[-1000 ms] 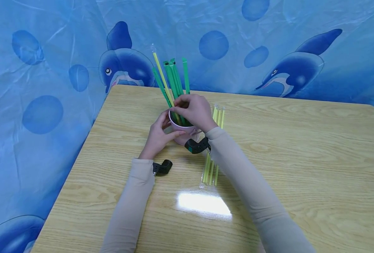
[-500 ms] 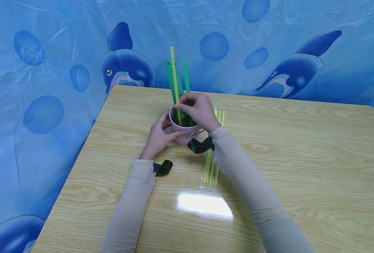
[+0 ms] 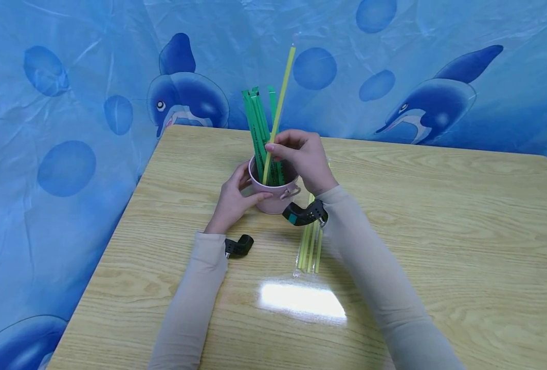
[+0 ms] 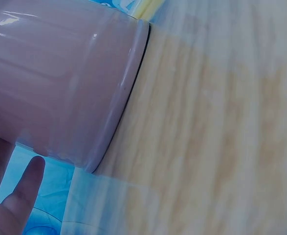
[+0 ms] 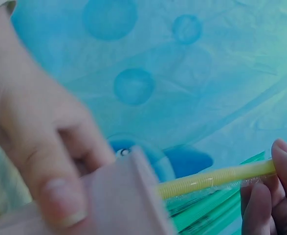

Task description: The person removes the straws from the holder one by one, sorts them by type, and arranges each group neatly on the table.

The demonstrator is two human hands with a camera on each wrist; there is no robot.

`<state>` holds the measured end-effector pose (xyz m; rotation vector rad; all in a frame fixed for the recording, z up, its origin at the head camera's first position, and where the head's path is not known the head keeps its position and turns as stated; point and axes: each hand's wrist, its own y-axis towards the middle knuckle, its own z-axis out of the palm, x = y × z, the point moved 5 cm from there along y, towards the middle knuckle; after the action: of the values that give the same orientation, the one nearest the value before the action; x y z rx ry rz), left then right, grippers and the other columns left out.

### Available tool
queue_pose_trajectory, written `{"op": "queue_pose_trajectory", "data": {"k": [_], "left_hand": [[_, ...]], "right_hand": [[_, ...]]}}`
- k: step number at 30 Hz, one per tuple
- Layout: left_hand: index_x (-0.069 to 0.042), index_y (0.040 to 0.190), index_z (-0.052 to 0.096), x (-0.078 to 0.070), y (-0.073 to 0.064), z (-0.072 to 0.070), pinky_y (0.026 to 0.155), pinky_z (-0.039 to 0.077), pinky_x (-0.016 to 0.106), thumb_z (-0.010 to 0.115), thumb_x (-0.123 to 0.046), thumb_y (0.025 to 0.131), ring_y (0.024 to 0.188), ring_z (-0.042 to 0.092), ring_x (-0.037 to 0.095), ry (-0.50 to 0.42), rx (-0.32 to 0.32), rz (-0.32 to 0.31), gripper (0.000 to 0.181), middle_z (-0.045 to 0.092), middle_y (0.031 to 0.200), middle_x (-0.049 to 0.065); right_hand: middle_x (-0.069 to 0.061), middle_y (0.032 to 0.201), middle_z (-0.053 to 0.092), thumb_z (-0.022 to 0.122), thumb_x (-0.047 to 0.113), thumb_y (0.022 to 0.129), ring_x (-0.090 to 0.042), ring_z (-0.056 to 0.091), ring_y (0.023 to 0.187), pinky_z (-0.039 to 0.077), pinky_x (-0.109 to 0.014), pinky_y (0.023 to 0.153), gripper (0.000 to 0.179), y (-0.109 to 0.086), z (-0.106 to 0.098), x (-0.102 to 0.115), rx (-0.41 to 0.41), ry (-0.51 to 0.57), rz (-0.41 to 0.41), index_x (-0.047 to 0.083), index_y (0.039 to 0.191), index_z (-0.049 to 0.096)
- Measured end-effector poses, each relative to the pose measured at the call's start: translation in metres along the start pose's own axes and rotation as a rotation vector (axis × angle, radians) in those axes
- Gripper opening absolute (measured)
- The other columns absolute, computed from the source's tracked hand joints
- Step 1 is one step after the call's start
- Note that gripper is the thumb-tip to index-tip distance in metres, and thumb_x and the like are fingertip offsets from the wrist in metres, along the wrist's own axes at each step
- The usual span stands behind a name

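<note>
Centre frame, the left hand (image 3: 231, 203) grips a pink cup (image 3: 273, 203); the right hand (image 3: 307, 154) pinches 1 yellow straw (image 3: 280, 102).

we see a wooden table (image 3: 440, 231), a blue backdrop (image 3: 259, 31) behind it and along its left, printed dolphins (image 3: 192, 97) beyond the table's far edge, glare (image 3: 301, 302) on its nearer part.

The yellow straw (image 3: 282, 97), leaning left a second ago, then almost upright, now tilts right in the pink cup (image 3: 275, 199); the grip of the right hand (image 3: 302, 151) has shifted rightward with it, and the green packets (image 3: 257, 126) splay less to the left.
</note>
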<state>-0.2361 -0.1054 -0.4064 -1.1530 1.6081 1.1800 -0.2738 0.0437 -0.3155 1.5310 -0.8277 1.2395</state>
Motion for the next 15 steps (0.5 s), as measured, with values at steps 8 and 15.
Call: {"op": "queue_pose_trajectory", "data": {"k": [8,15], "left_hand": [[-0.009,0.143,0.038,-0.001,0.0,0.0,0.105,0.039,0.035,0.077,-0.008,0.078,0.127,0.046,0.02,-0.007,-0.004,0.006,0.076,0.047,0.14,0.008],[-0.008,0.144,0.037,-0.004,0.001,0.001,0.105,0.038,0.034,0.078,-0.006,0.077,0.128,0.045,0.02,-0.026,-0.003,-0.026,0.078,0.047,0.141,0.01]], "right_hand": [[-0.003,0.075,0.064,0.065,-0.001,0.086,-0.026,0.06,0.07,0.054,-0.04,0.074,0.015,-0.007,-0.008,0.018,-0.004,0.108,-0.044,0.01,0.077,0.069],[-0.001,0.078,0.066,0.062,-0.001,0.089,-0.019,0.06,0.072,0.053,-0.037,0.075,0.02,-0.01,-0.018,0.019,-0.044,0.161,-0.021,0.013,0.078,0.069]]}}
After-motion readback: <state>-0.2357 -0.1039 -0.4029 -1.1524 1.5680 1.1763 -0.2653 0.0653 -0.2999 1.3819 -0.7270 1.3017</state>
